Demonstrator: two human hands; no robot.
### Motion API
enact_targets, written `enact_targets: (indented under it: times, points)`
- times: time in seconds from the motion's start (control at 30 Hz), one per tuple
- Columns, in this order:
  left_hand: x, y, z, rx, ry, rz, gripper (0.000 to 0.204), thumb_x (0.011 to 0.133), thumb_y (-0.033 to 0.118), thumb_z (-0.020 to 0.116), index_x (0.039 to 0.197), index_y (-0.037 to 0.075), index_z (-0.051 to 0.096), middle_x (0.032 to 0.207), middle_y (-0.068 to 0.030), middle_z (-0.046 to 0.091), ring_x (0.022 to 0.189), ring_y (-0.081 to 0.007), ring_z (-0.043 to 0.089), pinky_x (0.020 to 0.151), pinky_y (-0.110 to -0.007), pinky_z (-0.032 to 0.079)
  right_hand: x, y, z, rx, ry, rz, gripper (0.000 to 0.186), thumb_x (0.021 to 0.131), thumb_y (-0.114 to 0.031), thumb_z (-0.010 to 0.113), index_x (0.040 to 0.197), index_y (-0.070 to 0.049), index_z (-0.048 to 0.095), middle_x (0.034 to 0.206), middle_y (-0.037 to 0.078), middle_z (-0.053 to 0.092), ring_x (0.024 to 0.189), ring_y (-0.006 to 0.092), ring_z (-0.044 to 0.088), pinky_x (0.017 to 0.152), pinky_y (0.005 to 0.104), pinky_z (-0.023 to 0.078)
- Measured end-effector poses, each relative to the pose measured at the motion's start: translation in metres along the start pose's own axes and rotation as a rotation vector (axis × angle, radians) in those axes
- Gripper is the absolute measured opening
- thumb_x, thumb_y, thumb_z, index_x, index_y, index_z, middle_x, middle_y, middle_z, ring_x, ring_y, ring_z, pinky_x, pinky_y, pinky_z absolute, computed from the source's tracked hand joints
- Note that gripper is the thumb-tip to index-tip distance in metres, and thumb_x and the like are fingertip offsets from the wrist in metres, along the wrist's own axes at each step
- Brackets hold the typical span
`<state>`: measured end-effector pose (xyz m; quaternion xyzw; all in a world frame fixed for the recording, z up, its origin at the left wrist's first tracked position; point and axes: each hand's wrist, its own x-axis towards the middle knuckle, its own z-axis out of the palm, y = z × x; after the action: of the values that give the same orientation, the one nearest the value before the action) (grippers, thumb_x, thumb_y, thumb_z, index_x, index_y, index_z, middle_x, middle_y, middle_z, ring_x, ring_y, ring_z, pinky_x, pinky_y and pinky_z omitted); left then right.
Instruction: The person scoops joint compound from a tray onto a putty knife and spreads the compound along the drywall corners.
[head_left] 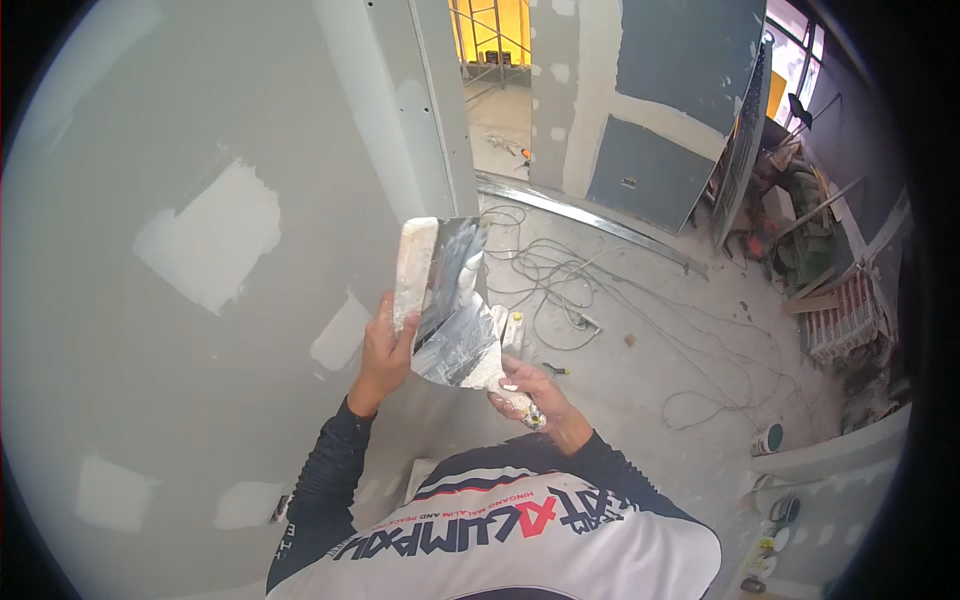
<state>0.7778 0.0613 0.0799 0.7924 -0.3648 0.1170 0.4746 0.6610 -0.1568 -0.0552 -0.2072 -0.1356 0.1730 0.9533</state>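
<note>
My left hand (380, 352) grips a wide blade (452, 262), my right hand (548, 402) a scraper (484, 371). Cables (548, 283) cross the floor (625, 385) right of their edges.

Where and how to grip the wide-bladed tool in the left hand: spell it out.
Take the thick, pale handle, coming from the left, as the left hand does near its lower end. It forms a long bar along the tool's left edge, likely a steadier hold than the thin, white-smeared metal blade beside it.

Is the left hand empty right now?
No, the left hand grips a wide metal blade by its pale, putty-smeared back.
</note>
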Motion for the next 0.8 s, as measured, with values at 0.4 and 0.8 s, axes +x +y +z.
enact_targets:
  times: [0.4, 0.8]
  points:
    - [-0.001, 0.018, -0.028, 0.217, -0.195, 0.129, 0.035, 0.1, 0.011, 0.064, 0.129, -0.006, 0.055, 0.088, -0.0247, 0.068, 0.071, -0.039, 0.066, 0.067, -0.042, 0.052, -0.002, -0.016, 0.034, -0.09, -0.015, -0.091, 0.046, 0.1, -0.006, 0.054, 0.145, -0.002, 0.043, 0.083, 0.014, 0.058, 0.055, 0.0121, 0.05, 0.046, 0.0222, 0.04]
    - [0.019, 0.054, -0.047, 0.355, -0.225, 0.072, 0.038, 0.102, 0.018, 0.061, 0.131, -0.007, 0.056, 0.111, -0.0281, 0.068, 0.1, -0.0459, 0.066, 0.084, -0.046, 0.053, 0.02, -0.032, 0.021, -0.313, -0.05, -0.053, 0.045, 0.097, -0.008, 0.059, 0.14, -0.001, 0.048, 0.089, 0.012, 0.063, 0.058, 0.013, 0.056, 0.048, 0.0242, 0.043]
